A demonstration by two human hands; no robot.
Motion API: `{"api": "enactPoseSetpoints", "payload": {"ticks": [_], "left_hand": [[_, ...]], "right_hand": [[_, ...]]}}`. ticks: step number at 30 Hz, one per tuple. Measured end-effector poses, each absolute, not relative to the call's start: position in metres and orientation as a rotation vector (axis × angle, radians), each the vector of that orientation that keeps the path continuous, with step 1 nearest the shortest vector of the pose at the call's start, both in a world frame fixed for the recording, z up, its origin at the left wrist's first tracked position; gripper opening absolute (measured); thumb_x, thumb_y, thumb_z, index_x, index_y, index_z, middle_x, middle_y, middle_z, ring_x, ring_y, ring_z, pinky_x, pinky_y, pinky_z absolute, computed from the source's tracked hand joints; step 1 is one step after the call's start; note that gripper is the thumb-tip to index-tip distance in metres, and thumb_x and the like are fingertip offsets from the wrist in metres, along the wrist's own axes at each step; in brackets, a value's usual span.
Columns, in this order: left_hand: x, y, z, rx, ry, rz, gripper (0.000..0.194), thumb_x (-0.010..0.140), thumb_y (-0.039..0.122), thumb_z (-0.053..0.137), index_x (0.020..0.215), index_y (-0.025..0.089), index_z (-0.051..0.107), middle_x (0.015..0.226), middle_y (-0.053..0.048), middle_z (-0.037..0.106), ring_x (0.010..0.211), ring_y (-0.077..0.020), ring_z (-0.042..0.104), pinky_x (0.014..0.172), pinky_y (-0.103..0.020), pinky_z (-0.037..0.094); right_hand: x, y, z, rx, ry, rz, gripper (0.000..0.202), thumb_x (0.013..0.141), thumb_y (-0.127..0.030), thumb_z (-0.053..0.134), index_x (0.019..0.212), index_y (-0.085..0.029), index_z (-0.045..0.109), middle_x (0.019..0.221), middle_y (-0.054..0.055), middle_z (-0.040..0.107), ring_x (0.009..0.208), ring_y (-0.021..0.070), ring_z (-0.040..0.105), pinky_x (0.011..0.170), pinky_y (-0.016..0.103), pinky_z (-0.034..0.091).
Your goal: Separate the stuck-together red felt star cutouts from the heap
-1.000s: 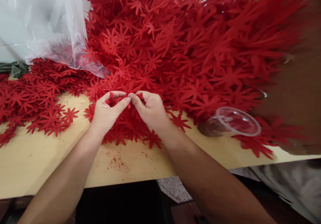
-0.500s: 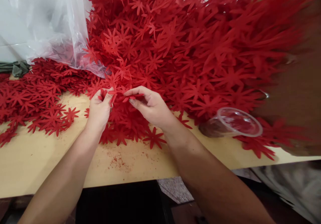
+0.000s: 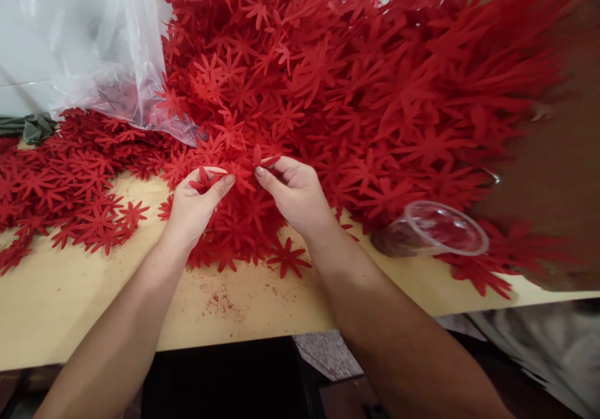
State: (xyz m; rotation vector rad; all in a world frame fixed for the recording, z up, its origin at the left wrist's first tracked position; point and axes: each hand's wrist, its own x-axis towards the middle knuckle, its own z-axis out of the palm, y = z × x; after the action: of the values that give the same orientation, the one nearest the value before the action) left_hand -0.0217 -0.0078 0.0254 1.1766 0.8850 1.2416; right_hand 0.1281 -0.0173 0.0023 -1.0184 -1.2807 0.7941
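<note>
A large heap of red flower-shaped pieces [image 3: 323,87] rises behind my hands. My left hand [image 3: 197,200] is closed, with a red piece pinched between thumb and fingers. Just right of it, my right hand [image 3: 295,191] pinches another red piece, its petals showing at the fingertips. A narrow gap lies between the two hands. Loose red pieces lie beneath and behind them, and a single red flower [image 3: 287,257] rests on the pale table [image 3: 117,300] below my right hand.
A clear plastic cup [image 3: 422,230] leans at the right. Clear plastic sheeting [image 3: 107,50] stands at the back left, beside a lower pile of darker red pieces [image 3: 89,175]. Dark green cloth [image 3: 35,128] lies at the far left. A brown panel [image 3: 553,175] borders the right side.
Both hands have shifted slightly right. The red pieces at their fingertips, close together before, are now apart. My left thumb now points right over its piece.
</note>
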Motion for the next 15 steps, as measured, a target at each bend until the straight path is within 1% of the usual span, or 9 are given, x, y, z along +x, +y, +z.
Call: {"api": "enactPoseSetpoints", "payload": {"ticks": [2, 4, 6, 8, 11, 13, 15], "left_hand": [[-0.0218, -0.0079, 0.0249, 1.176, 0.903, 1.234, 0.023, 0.060, 0.028, 0.074, 0.071, 0.016, 0.058, 0.054, 0.008, 0.050, 0.041, -0.0007, 0.034, 0.040, -0.018, 0.024], [-0.0221, -0.0077, 0.0254, 1.150, 0.927, 1.238, 0.016, 0.063, 0.022, 0.069, 0.071, 0.017, 0.055, 0.049, 0.010, 0.044, 0.039, -0.0006, 0.031, 0.039, -0.017, 0.022], [-0.0226, -0.0073, 0.0265, 1.112, 0.935, 1.242, 0.015, 0.066, 0.020, 0.064, 0.067, 0.018, 0.049, 0.044, 0.011, 0.038, 0.036, -0.0009, 0.029, 0.038, -0.016, 0.020], [-0.0231, -0.0067, 0.0273, 1.082, 0.931, 1.239, 0.021, 0.069, 0.021, 0.062, 0.064, 0.019, 0.042, 0.043, 0.012, 0.034, 0.035, -0.0012, 0.027, 0.037, -0.016, 0.019], [-0.0235, -0.0055, 0.0264, 1.102, 0.944, 1.232, 0.030, 0.074, 0.029, 0.062, 0.061, 0.020, 0.036, 0.044, 0.011, 0.033, 0.036, -0.0016, 0.027, 0.037, -0.016, 0.020], [-0.0234, -0.0043, 0.0246, 1.169, 0.962, 1.251, 0.032, 0.073, 0.035, 0.065, 0.062, 0.019, 0.040, 0.047, 0.009, 0.036, 0.039, -0.0023, 0.032, 0.038, -0.016, 0.025], [-0.0234, -0.0028, 0.0225, 1.254, 0.975, 1.313, 0.028, 0.070, 0.037, 0.069, 0.067, 0.019, 0.048, 0.052, 0.007, 0.044, 0.047, -0.0041, 0.042, 0.043, -0.016, 0.033]], "right_hand": [[0.1286, -0.0169, 0.0025, -1.024, -1.260, 0.725, 0.022, 0.074, -0.040, 0.065, 0.076, -0.018, 0.063, 0.076, 0.001, 0.061, 0.077, 0.0126, 0.058, 0.080, 0.032, 0.049], [0.1286, -0.0168, 0.0027, -1.015, -1.262, 0.677, 0.017, 0.075, -0.036, 0.065, 0.078, -0.019, 0.064, 0.083, 0.002, 0.063, 0.084, 0.0132, 0.059, 0.085, 0.033, 0.048], [0.1278, -0.0167, 0.0029, -1.009, -1.269, 0.681, 0.015, 0.077, -0.034, 0.062, 0.081, -0.019, 0.064, 0.084, 0.002, 0.065, 0.083, 0.0130, 0.060, 0.086, 0.033, 0.048], [0.1264, -0.0170, 0.0035, -1.003, -1.245, 0.696, 0.016, 0.077, -0.035, 0.062, 0.082, -0.020, 0.063, 0.078, 0.000, 0.065, 0.077, 0.0120, 0.060, 0.081, 0.032, 0.050], [0.1247, -0.0181, 0.0056, -0.983, -1.210, 0.692, 0.024, 0.074, -0.043, 0.065, 0.077, -0.019, 0.060, 0.070, -0.002, 0.061, 0.069, 0.0104, 0.057, 0.074, 0.029, 0.049], [0.1245, -0.0191, 0.0075, -0.986, -1.225, 0.707, 0.033, 0.071, -0.051, 0.065, 0.070, -0.019, 0.057, 0.064, -0.003, 0.056, 0.062, 0.0089, 0.052, 0.066, 0.026, 0.047], [0.1249, -0.0200, 0.0093, -1.025, -1.226, 0.714, 0.044, 0.069, -0.060, 0.062, 0.061, -0.019, 0.050, 0.055, -0.005, 0.048, 0.054, 0.0070, 0.044, 0.055, 0.024, 0.041]]}}
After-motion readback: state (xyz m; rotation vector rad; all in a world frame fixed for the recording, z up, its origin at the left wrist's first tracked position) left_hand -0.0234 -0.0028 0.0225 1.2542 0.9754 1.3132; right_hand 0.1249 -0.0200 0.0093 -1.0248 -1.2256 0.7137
